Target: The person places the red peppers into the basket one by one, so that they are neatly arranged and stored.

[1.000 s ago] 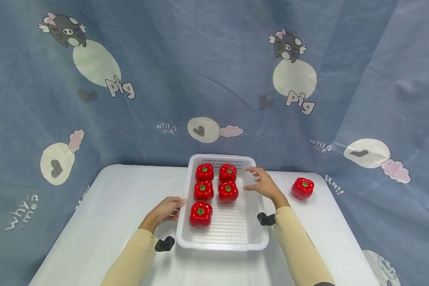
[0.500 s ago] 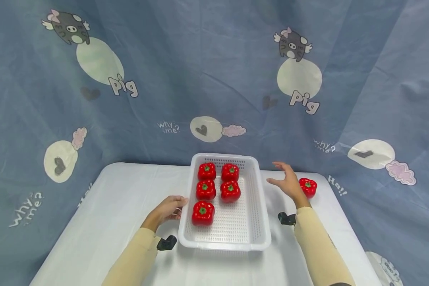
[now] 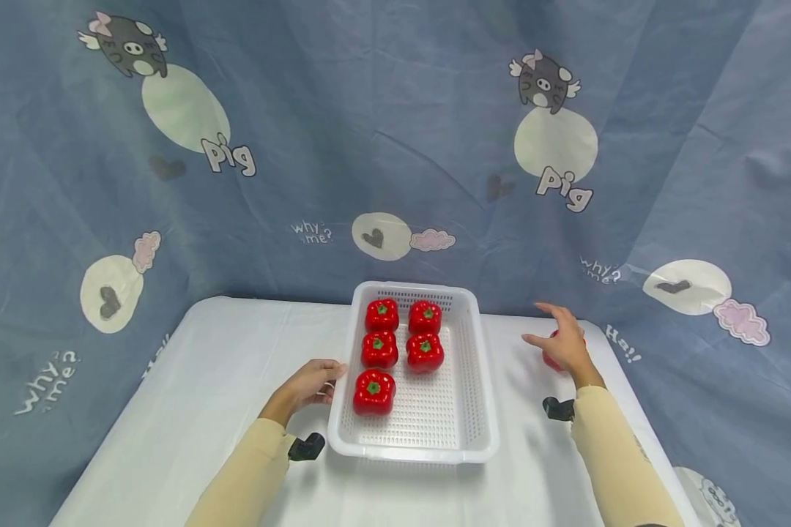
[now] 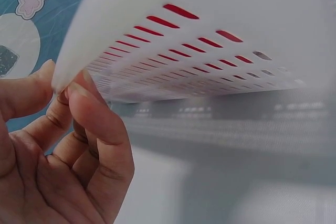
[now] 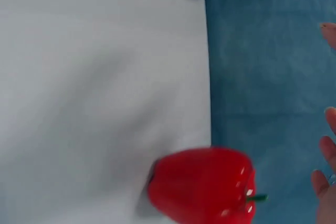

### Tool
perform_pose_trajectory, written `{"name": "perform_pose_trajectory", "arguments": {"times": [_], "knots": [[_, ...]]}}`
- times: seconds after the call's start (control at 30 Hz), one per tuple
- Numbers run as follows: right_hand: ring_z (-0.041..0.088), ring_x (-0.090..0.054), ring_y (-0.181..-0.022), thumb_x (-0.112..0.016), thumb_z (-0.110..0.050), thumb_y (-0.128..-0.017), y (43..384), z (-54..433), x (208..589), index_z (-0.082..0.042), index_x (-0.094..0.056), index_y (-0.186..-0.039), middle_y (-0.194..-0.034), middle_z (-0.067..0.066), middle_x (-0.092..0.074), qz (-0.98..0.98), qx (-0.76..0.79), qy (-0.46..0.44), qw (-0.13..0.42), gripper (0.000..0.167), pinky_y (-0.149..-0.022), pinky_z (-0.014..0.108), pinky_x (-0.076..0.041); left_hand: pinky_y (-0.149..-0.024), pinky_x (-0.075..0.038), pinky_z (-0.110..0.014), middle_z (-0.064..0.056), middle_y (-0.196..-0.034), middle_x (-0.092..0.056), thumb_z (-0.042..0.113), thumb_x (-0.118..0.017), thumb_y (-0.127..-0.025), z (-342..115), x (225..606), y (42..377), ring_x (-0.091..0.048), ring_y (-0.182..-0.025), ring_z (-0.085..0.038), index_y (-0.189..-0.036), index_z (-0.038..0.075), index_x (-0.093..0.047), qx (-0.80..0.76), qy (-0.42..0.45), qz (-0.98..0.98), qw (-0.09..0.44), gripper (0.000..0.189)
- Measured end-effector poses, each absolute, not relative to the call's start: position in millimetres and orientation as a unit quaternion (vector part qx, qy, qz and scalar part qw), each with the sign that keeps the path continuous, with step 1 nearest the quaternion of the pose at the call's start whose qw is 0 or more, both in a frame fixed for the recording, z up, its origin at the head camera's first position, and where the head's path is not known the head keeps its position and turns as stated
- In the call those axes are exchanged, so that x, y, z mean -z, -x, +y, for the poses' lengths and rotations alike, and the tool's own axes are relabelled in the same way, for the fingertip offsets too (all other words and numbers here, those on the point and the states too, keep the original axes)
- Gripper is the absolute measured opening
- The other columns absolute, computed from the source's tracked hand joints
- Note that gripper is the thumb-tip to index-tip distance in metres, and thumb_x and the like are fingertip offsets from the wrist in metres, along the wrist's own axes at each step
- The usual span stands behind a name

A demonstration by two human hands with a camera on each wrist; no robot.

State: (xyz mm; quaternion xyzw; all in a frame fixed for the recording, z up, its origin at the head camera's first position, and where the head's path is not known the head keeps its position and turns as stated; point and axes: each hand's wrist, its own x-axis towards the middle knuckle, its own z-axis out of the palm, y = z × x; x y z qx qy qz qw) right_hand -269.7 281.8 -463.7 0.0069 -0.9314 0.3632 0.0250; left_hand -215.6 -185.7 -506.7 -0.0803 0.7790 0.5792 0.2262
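Note:
A white slotted plastic basket [image 3: 435, 432] stands mid-table with several red bell peppers [image 3: 379, 350] inside, two columns toward its left and middle. My left hand [image 3: 310, 384] pinches the basket's left rim; in the left wrist view the thumb and fingers [image 4: 97, 111] close on the rim's edge. Over at the right, my right hand [image 3: 567, 340] hovers above a lone red bell pepper [image 5: 205, 184] on the table, thumb and fingers spread with nothing between them. In the head view that hand covers most of the lone pepper. Its green stem points up.
A white-covered table [image 3: 237, 366] carries everything. Behind it hangs a blue patterned cloth [image 3: 435, 168], close to the table's far edge. The lone pepper lies near the table's right back corner.
My right hand has moved right, from over the basket's right side to above the lone pepper, its fingers still spread. The left hand stays on the rim.

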Motion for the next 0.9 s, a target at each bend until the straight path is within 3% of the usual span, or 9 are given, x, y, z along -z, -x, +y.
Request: {"name": "perform_pose_trajectory", "arguments": {"times": [0.2, 0.37, 0.47, 0.9], "knots": [[0.048, -0.016, -0.136, -0.076, -0.023, -0.082, 268, 297, 465, -0.007, -0.041, -0.142, -0.149, 0.026, -0.025, -0.935, -0.353, 0.024, 0.012, 0.072, -0.104, 0.070, -0.017, -0.059, -0.052, -0.024, -0.008, -0.083, -0.061, 0.023, -0.054, -0.098, -186, 506, 216, -0.054, -0.068, -0.016, -0.107, -0.001, -0.062, -0.579, 0.075, 0.779, 0.228, 0.027], [0.048, -0.020, -0.134, -0.077, -0.024, -0.081, 267, 307, 472, -0.006, -0.041, -0.142, -0.147, 0.028, -0.026, -0.937, -0.345, 0.043, -0.002, 0.073, -0.106, 0.070, -0.011, -0.058, -0.052, -0.024, -0.007, -0.081, -0.061, 0.023, -0.055, -0.098, -187, 509, 218, -0.054, -0.066, -0.015, -0.107, -0.001, -0.062, -0.580, 0.076, 0.778, 0.229, 0.026], [0.048, -0.022, -0.133, -0.076, -0.024, -0.081, 267, 313, 477, -0.006, -0.040, -0.142, -0.146, 0.028, -0.026, -0.938, -0.342, 0.057, -0.015, 0.073, -0.104, 0.071, -0.015, -0.058, -0.052, -0.025, -0.007, -0.081, -0.061, 0.023, -0.055, -0.098, -187, 509, 217, -0.054, -0.066, -0.015, -0.107, -0.001, -0.062, -0.581, 0.078, 0.778, 0.227, 0.026], [0.051, -0.020, -0.132, -0.074, -0.019, -0.083, 268, 329, 498, -0.004, -0.038, -0.143, -0.145, 0.031, -0.026, -0.938, -0.335, 0.075, -0.055, 0.071, -0.099, 0.077, -0.012, -0.059, -0.052, -0.024, -0.008, -0.084, -0.062, 0.021, -0.054, -0.098, -185, 505, 214, -0.055, -0.068, -0.015, -0.112, -0.002, -0.061, -0.574, 0.081, 0.783, 0.224, 0.028]]}}
